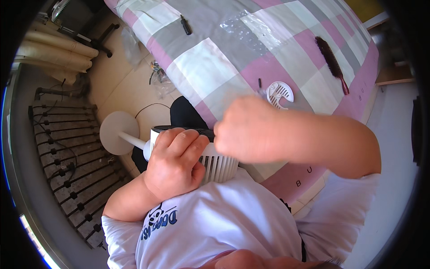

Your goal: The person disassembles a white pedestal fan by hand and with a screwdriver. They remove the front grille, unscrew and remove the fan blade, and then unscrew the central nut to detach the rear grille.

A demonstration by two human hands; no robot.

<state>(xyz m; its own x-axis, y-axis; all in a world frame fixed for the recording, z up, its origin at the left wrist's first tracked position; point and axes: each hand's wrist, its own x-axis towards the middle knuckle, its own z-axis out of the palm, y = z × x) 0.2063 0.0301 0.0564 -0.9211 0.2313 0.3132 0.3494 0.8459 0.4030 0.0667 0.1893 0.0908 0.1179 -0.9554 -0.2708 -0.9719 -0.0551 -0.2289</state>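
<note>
Against my shirt rests a white desk fan (219, 167), with a slotted housing, a dark rim and a stem ending in a round base (118, 132) that points left. My left hand (172, 163) is closed on the housing, its fingers curled over the dark rim. Just right of it, my right hand (246, 127) is closed like a fist above the housing, slightly smeared by motion. Its fingertips are hidden, so what it holds does not show. Beyond the right hand, a white slotted round cover (280, 94) with a cut-out lies on the bed beside a small black piece (260, 83).
The checked bedspread (206, 60) bears a black-handled tool (185, 25), a clear plastic bag (255, 33) and a brush (331, 65) with dark bristles. To the left, a black rack (76, 166) leans by the wall. Plastic wrapping (161, 83) lies on the tiled floor.
</note>
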